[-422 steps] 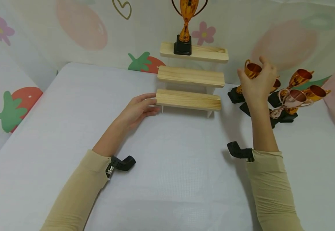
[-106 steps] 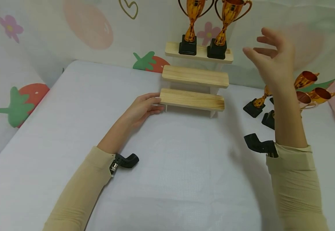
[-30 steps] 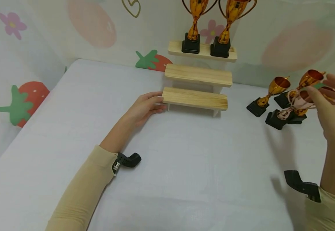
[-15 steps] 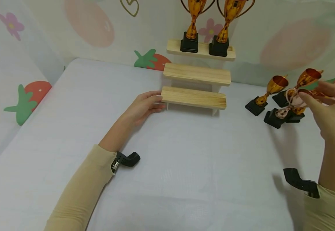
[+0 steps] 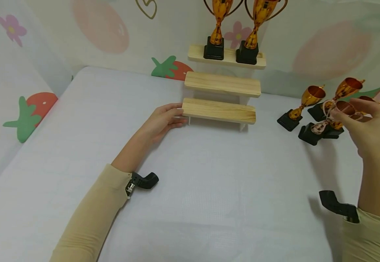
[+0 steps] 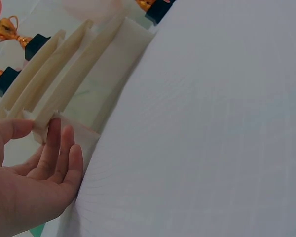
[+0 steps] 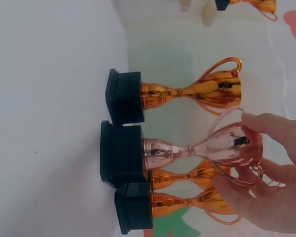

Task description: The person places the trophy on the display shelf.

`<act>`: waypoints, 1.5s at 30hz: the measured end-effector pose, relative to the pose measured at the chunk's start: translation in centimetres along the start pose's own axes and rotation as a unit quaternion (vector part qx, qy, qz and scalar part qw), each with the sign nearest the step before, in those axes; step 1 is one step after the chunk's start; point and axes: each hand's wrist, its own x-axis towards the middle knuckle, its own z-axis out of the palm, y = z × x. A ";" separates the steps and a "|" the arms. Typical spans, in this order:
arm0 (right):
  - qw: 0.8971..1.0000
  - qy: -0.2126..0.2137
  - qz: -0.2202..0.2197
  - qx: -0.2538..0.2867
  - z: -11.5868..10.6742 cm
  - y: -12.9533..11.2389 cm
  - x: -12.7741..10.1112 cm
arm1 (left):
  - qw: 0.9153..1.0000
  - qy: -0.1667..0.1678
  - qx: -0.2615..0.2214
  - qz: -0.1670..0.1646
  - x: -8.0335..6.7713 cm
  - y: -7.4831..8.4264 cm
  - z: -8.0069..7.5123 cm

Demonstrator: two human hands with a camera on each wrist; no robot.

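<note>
Right wrist view: the fingers (image 7: 266, 126) of your right hand (image 5: 368, 127) curl loosely round the bowl of the rose-coloured trophy (image 7: 187, 148), one fingertip on its rim and the others behind the bowl and its handle; the grip is light, not clamped. The trophy stands with its black base on the white surface (image 5: 209, 189), at the right of the stepped stand. Just beside it are three gold trophies (image 5: 299, 107), their black bases close together, two of them partly hidden behind the held one.

Left wrist view: the fingers (image 6: 54, 143) of your left hand (image 5: 160, 122) lie nearly straight against the left end of the lowest step of the wooden stand (image 5: 221, 87), the thumb above the board and the rest below it; they steady it without closing round it.

Head view: two tall gold trophies (image 5: 236, 29) stand side by side on the top step; the middle and lowest steps carry nothing.

Compared with half a second ago, your right hand has moved in from open fingers near the rose-coloured trophy to contact with its bowl. Your left hand has kept its place on the stand. Fourteen seconds ago the top step bore only one tall trophy.
</note>
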 end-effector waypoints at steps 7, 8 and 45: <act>1.000 -0.009 0.000 0.010 0.0 0.2 0.0 | 1.000 0.000 0.002 -0.001 0.0 0.0 -0.1; 1.000 -0.009 0.004 0.010 0.0 0.1 0.0 | 1.000 0.000 0.002 -0.001 0.0 -0.1 -0.1; 0.998 -0.032 -0.062 0.006 -0.8 -2.1 -2.1 | 1.000 0.000 -0.007 -0.005 -0.1 0.1 0.0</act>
